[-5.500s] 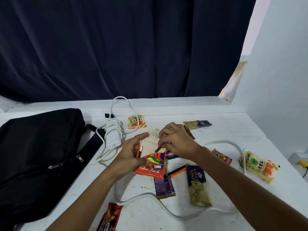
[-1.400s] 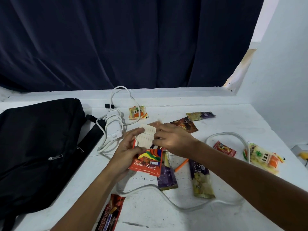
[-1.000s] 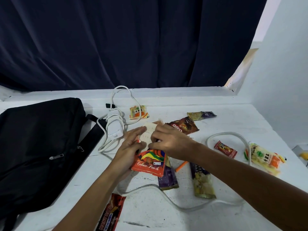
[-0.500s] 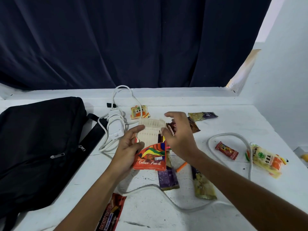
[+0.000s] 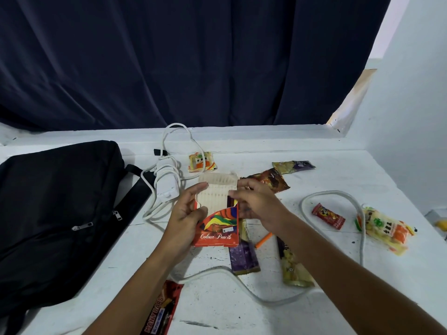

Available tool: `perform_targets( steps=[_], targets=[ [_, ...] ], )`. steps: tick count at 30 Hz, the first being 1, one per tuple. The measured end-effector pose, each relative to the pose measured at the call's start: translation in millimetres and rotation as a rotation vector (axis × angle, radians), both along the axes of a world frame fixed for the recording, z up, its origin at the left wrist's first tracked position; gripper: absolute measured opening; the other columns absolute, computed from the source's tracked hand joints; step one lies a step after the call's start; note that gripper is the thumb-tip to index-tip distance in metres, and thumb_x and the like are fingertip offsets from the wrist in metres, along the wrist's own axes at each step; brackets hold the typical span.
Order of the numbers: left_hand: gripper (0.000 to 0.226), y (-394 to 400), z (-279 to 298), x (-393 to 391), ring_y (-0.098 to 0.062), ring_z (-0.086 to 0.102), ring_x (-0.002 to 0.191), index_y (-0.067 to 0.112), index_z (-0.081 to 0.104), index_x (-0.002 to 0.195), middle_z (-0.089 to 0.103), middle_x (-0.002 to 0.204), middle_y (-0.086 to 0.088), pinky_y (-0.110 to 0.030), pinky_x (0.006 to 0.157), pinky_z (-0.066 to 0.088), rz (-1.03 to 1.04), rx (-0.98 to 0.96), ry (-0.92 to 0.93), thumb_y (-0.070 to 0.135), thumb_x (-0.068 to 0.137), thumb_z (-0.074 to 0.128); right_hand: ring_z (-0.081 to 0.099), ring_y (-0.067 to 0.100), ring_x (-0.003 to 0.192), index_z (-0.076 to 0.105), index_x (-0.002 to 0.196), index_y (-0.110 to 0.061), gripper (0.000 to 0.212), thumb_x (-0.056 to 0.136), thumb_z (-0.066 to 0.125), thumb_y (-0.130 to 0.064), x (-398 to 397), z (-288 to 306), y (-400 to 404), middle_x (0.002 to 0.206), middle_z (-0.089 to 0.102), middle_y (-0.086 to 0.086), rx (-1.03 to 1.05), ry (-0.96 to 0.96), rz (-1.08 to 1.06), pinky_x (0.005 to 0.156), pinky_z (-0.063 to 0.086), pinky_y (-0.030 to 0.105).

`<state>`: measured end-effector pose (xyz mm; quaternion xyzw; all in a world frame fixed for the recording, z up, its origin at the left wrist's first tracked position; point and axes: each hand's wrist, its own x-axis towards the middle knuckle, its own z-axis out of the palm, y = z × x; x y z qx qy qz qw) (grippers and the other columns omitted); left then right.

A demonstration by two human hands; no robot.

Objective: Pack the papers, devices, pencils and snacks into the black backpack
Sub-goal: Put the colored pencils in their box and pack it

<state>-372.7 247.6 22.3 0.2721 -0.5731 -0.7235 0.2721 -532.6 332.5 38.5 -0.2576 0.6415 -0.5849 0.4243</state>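
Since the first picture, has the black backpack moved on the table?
No. The black backpack lies where it was, its strap just left of the white charger.

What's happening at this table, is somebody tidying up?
A person is packing things for the closed black fabric backpack on the left. The left hand holds an orange cardboard box of colour pencils with its flap open, while the right hand pinches something at the box's mouth, seemingly a pencil. One loose orange pencil, several foil snack packets, a white charger with its cable and a white hose lie on the white table.
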Motion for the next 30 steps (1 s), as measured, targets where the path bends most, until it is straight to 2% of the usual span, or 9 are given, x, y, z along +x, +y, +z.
perform_targets(
  steps=[3, 6, 11, 15, 19, 22, 25, 28, 30],
  targets=[
    [0.047, -3, -2, 3, -0.038, 0.061, 0.081, 0.026, 0.059, 0.121, 0.062, 0.119, -0.013, -0.035, 0.056, 0.053, 0.004, 0.033, -0.002, -0.010, 0.095, 0.045, 0.064, 0.012, 0.065, 0.064, 0.087, -0.008, 0.007, 0.086, 0.061, -0.001, -25, -2, 11, 0.078, 0.066, 0.004, 0.095, 0.401, 0.124, 0.058, 0.053, 0.025],
    [0.045, -4, -5, 5, -0.029, 0.068, 0.080, 0.024, 0.057, 0.123, 0.060, 0.124, -0.013, -0.033, 0.053, 0.056, 0.021, 0.066, -0.007, -0.010, 0.095, 0.045, 0.061, 0.014, 0.083, 0.065, 0.082, -0.014, 0.014, 0.077, 0.074, -0.005, -42, -11, 25, 0.082, 0.061, -0.008, 0.429, 0.840, 0.556, 0.074, 0.051, 0.028],
    [0.046, -3, -12, 4, -0.031, 0.067, 0.085, 0.029, 0.060, 0.116, 0.060, 0.125, -0.015, -0.034, 0.055, 0.057, 0.049, 0.095, -0.050, -0.009, 0.095, 0.047, 0.056, 0.012, 0.082, 0.064, 0.079, -0.020, 0.020, 0.071, 0.080, -0.013, -45, -31, 30, 0.090, 0.063, -0.005, 0.676, 1.004, 0.807, 0.061, 0.039, 0.021],
    [0.047, -3, -11, 2, -0.028, 0.068, 0.084, 0.028, 0.062, 0.116, 0.059, 0.128, -0.019, -0.034, 0.057, 0.056, 0.051, 0.099, -0.055, -0.010, 0.093, 0.047, 0.056, 0.007, 0.072, 0.062, 0.065, -0.023, 0.022, 0.077, 0.073, -0.008, -55, -37, 28, 0.077, 0.062, -0.008, 0.538, 0.955, 0.749, 0.062, 0.042, 0.020],
    [0.045, -3, -9, 4, -0.023, 0.070, 0.075, 0.024, 0.060, 0.119, 0.057, 0.127, -0.015, -0.031, 0.050, 0.055, 0.041, 0.120, -0.046, -0.010, 0.094, 0.047, 0.054, 0.004, 0.064, 0.064, 0.076, -0.018, 0.012, 0.085, 0.067, -0.009, -62, -28, 22, 0.071, 0.060, -0.009, 0.168, 0.923, 0.326, 0.061, 0.042, 0.019],
    [0.042, -1, -7, 2, -0.021, 0.072, 0.076, 0.022, 0.059, 0.120, 0.067, 0.111, 0.010, -0.032, 0.054, 0.056, 0.020, 0.107, -0.066, -0.009, 0.094, 0.047, 0.058, 0.013, 0.062, 0.070, 0.088, -0.012, 0.007, 0.087, 0.063, -0.012, -48, -18, 14, 0.074, 0.066, -0.002, 0.010, 1.192, 0.134, 0.058, 0.048, 0.029],
    [0.040, 3, -6, -2, -0.011, 0.071, 0.074, 0.020, 0.058, 0.121, 0.067, 0.082, 0.031, -0.032, 0.061, 0.053, -0.024, 0.051, -0.107, -0.008, 0.094, 0.048, 0.064, 0.017, 0.068, 0.074, 0.089, -0.009, 0.013, 0.083, 0.063, -0.012, -27, -14, 5, 0.084, 0.071, 0.004, -0.249, 1.520, 0.224, 0.057, 0.055, 0.027],
    [0.044, 4, -6, -4, -0.021, 0.066, 0.079, 0.024, 0.063, 0.119, 0.065, 0.087, 0.028, -0.033, 0.062, 0.051, -0.041, 0.038, -0.115, -0.009, 0.092, 0.049, 0.062, 0.022, 0.075, 0.075, 0.083, -0.010, 0.014, 0.072, 0.073, -0.002, -22, -15, -4, 0.082, 0.067, 0.005, -0.341, 1.669, 0.340, 0.057, 0.052, 0.027],
    [0.046, 5, -3, -3, -0.011, 0.070, 0.078, 0.023, 0.063, 0.119, 0.063, 0.101, 0.024, -0.032, 0.062, 0.054, -0.044, 0.033, -0.107, -0.010, 0.092, 0.047, 0.061, 0.024, 0.083, 0.074, 0.085, -0.008, 0.021, 0.067, 0.079, 0.000, -22, -15, -4, 0.086, 0.065, 0.006, -0.346, 1.675, 0.412, 0.057, 0.054, 0.032]
  ],
)
